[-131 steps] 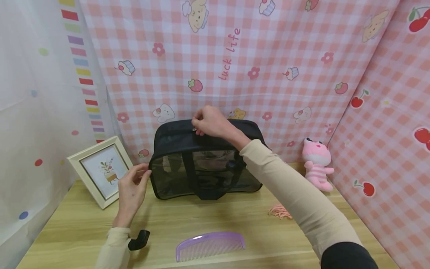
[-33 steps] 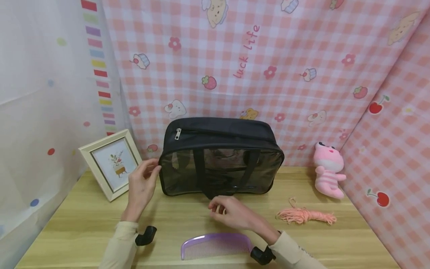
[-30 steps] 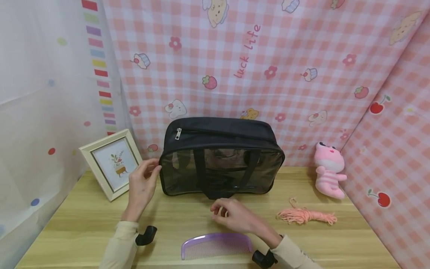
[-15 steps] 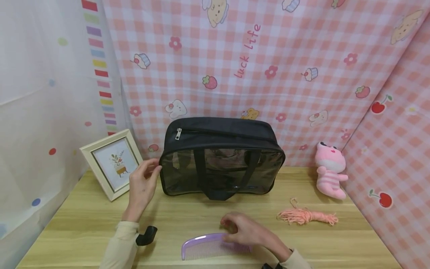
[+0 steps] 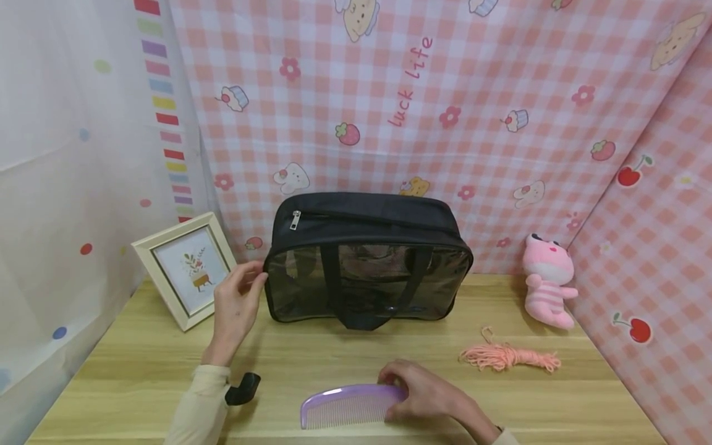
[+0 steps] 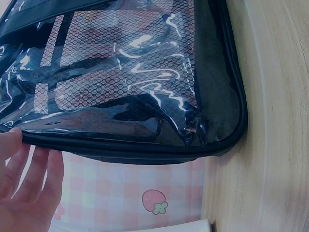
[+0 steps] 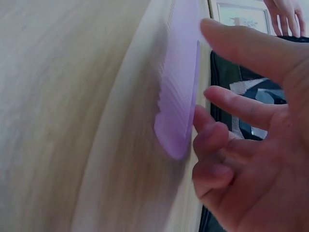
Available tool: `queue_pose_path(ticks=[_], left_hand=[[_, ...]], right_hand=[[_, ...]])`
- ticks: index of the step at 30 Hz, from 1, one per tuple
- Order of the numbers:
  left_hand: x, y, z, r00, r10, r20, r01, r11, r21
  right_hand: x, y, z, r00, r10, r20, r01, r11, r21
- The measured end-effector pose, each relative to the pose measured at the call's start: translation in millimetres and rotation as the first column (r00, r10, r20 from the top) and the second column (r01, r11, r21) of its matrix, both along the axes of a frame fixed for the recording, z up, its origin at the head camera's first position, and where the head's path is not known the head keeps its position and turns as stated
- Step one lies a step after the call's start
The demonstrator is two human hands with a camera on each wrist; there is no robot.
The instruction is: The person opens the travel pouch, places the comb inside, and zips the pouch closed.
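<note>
A black bag (image 5: 369,210) with see-through sides, mesh inside and a carry strap stands upright against the back cloth. My left hand (image 5: 238,306) pinches its left edge; in the left wrist view the thumb lies over the black piping (image 6: 111,145) with the fingers behind it. A purple comb (image 5: 345,398) lies on the table, teeth toward me. Over the comb's right end is my right hand (image 5: 425,392), thumb and fingers spread to either side. In the right wrist view the fingertips (image 7: 200,116) are right at the comb's spine, the thumb apart from the fingers.
A silver zipper pull (image 5: 295,220) sits at the left of the bag's top. Left of the bag leans a cream picture frame (image 5: 191,269). On the right are a bundle of pink cord (image 5: 508,357) and a pink plush toy (image 5: 547,284). Patterned cloth (image 5: 473,74) closes off the back.
My right hand has left the bag's top, where it was at the zipper, and come down and right to the comb's end. The zipper pull now sits at the left. My left hand keeps its place.
</note>
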State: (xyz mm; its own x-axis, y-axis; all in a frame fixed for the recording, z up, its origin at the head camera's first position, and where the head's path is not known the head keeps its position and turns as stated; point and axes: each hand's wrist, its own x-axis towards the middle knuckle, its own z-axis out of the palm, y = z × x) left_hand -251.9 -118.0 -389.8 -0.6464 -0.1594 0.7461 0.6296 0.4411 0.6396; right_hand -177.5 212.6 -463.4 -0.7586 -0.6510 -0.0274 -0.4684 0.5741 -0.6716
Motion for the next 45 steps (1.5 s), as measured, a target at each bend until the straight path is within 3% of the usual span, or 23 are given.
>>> queue_pose_path(ticks=[8,15,24,28,32,37,45], left_hand=[[1.3,1.3,1.5,1.000,-0.013,0.008,0.013,1.000,-0.002],[1.4,0.6,1.0,1.000,-0.025,0.000,0.025,1.000,-0.004],[2.1,0.3,0.3,1.000,-0.022,0.002,0.022,1.000,-0.011],[2.7,0.5,1.0,1.000,-0.023,0.006,0.023,1.000,-0.009],[2.6,0.9,1.3,1.000,-0.027,0.009,0.027,1.000,-0.011],[2.5,1.3,0.6,1.000,-0.026,0.000,0.026,1.000,-0.014],[1.9,0.3,-0.6,0.999,-0.039,0.002,0.039,0.999,-0.007]], right_hand=[[7.0,10.4,-4.5,0.997,-0.066,-0.044,0.069,0.996,0.063],[5.1,5.7,-6.8,0.994,-0.102,-0.046,0.104,0.993,0.049],[4.0,4.8,-2.9,0.987,-0.126,0.099,0.138,0.983,-0.122],[2.3,6.4,0.9,0.988,-0.115,0.106,0.133,0.975,-0.178],[-1.7,9.3,9.0,0.992,-0.117,0.040,0.123,0.964,-0.234],[-7.2,13.6,23.8,0.989,-0.147,0.029,0.149,0.946,-0.289],[-13.8,13.5,55.2,0.966,-0.256,-0.038,0.230,0.917,-0.325]])
